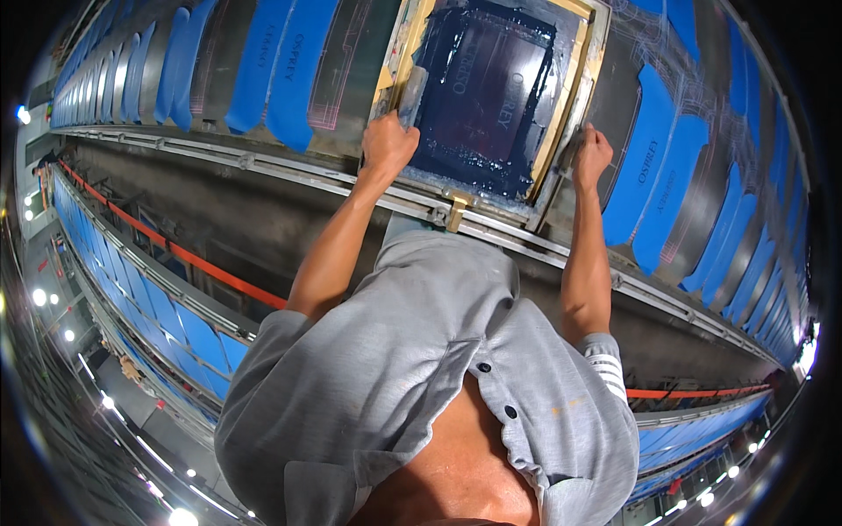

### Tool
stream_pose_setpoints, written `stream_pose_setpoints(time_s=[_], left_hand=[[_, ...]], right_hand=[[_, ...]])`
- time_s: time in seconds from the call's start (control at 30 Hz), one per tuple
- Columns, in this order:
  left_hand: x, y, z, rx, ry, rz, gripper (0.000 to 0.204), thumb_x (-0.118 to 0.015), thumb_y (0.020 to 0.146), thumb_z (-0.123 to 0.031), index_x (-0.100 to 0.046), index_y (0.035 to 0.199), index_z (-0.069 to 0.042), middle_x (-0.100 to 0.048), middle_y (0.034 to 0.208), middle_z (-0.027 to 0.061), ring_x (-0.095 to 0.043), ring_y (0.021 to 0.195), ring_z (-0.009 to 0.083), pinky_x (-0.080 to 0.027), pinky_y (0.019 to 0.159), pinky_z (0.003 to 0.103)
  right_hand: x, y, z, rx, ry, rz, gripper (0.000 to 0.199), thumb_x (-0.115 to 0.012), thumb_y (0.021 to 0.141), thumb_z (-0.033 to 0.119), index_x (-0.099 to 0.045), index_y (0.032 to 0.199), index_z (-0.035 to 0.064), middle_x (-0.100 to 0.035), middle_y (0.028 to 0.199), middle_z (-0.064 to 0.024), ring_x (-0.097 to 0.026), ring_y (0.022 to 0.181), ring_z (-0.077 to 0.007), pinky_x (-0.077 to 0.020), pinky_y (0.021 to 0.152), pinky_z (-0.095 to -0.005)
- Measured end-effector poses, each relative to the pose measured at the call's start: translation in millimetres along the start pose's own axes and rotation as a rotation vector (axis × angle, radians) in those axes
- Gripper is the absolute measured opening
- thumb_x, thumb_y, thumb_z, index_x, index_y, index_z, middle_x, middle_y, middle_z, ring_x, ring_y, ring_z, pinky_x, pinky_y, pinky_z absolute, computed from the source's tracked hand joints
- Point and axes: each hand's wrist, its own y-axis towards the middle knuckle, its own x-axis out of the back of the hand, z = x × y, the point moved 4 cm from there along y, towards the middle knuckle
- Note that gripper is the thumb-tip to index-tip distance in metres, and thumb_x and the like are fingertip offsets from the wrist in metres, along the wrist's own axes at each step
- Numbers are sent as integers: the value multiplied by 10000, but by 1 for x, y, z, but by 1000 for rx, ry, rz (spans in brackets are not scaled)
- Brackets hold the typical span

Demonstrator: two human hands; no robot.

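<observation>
A screen-printing frame [574, 98] lies flat on the long printing table, with yellowish tape along its inner edges. Its mesh [488, 98] is dark and shows lettering, and wet-looking dark blue ink is smeared round the margins. My left hand [388, 149] is closed on the frame's left side, close to the near corner. On the opposite side, my right hand [593, 159] grips the right edge with its fingers curled. The undersides of both grips are hidden.
Blue fabric pieces [653, 149] with dark lettering lie in rows on the table to the right, and more blue pieces [294, 74] to the left. A metal rail [289, 172] runs along the near edge. Behind me, an orange bar [210, 270] borders another table with blue pieces.
</observation>
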Motion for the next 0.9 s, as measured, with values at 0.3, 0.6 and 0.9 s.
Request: stream_pose_setpoints(time_s=[0.3, 0.6, 0.9], left_hand=[[-48, -38, -54, 14, -110, 114, 241, -669, 776, -186, -700, 911, 11, -698, 788, 237, -696, 798, 449, -556, 763, 526], [-45, -74, -45, -714, 179, 454, 454, -642, 692, 71, -738, 1120, -48, -724, 1184, 115, -697, 1072, 308, -572, 890, 438], [-57, 44, -99, -779, 111, 172, 439, -653, 683, 73, -714, 1108, -17, -730, 1099, 135, -700, 1015, 335, -565, 874, 414]], right_hand=[[-7, 7, 9, 24, -237, -38, 403, -621, 908, 336, -672, 827, -56, -627, 718, -263, -586, 646, -398, -462, 682, -474], [-6, 5, 10, -79, -243, -36, 418, -623, 895, 353, -665, 798, -51, -632, 754, -295, -600, 696, -461, -459, 705, -504], [-6, 0, 9, -97, -308, -54, 420, -616, 919, 352, -660, 819, -53, -614, 716, -273, -584, 671, -438, -449, 676, -496]])
